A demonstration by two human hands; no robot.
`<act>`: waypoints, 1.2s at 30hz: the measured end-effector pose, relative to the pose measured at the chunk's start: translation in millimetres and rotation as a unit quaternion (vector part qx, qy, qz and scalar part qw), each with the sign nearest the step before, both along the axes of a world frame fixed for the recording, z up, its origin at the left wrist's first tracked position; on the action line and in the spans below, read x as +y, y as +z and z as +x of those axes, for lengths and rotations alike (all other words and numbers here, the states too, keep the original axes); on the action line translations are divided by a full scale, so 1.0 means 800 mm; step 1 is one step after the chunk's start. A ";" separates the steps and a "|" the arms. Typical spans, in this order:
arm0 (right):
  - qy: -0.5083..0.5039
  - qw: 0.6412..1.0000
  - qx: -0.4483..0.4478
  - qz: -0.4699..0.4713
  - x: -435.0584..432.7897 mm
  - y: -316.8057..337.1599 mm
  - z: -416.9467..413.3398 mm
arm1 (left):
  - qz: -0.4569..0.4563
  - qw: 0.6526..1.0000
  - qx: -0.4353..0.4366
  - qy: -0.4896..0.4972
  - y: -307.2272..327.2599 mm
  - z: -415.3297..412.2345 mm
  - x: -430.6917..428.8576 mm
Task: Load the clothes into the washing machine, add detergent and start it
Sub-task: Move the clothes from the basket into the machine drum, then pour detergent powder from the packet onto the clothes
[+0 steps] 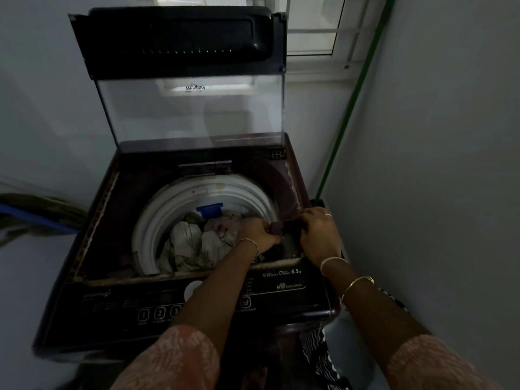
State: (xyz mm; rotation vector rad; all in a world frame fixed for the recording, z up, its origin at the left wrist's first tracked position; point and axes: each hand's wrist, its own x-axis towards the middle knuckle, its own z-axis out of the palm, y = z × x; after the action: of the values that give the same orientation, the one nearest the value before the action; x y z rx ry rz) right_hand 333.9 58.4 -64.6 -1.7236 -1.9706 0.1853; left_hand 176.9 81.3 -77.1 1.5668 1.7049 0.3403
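1. Left hand (260, 233): the fingers are curled and pinch a small dark maroon square piece (276, 228) at the fingertips. The dim light does not show what this piece is.
2. Right hand (318, 235): the fingers curl downward, just right of that piece. Whether they hold anything is hidden and cannot be told.
3. Dark recessed compartment (289, 246): judged to be the detergent tray. It lies between the two hands and just below them, at the front right corner of the dark maroon top-loading washing machine (98, 235). Both hands are about equally near, so the coming move needs no reach.
4. Pale crumpled clothes (191, 243): these lie inside the white plastic drum ring (157, 220), immediately left of the left hand. Loading looks done.
5. Black control panel (112, 302): it runs crosswise under both forearms, on the person's side of the hands. Its numbered buttons (159, 313) lie left of the left forearm, so that arm is the nearer one for starting.
6. Clear hinged lid (191, 116): it stands upright beyond the hands. No detergent container is in view.
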 end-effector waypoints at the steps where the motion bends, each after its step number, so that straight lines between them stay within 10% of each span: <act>1: 0.002 1.000 -0.005 -0.003 -0.001 0.001 -0.001 | 0.003 1.000 -0.008 0.010 0.000 -0.001 -0.004; 14: 0.085 0.992 -0.086 -0.038 -0.044 0.019 -0.079 | 0.096 0.981 -0.001 0.171 0.031 -0.119 -0.097; 31: 0.479 0.873 -0.089 -0.030 -0.212 0.032 -0.454 | 0.086 0.795 0.068 0.597 0.018 -0.427 -0.487; 36: 0.534 0.832 -0.137 -0.054 -0.269 -0.005 -0.548 | 0.060 0.790 0.046 0.609 -0.022 -0.489 -0.544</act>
State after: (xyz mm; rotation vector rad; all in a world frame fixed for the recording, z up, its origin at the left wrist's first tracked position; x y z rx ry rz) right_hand -104.2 -156.7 -68.3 -0.5012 -2.9822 0.4439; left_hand -214.6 -353.8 -94.8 0.3081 2.6152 1.0152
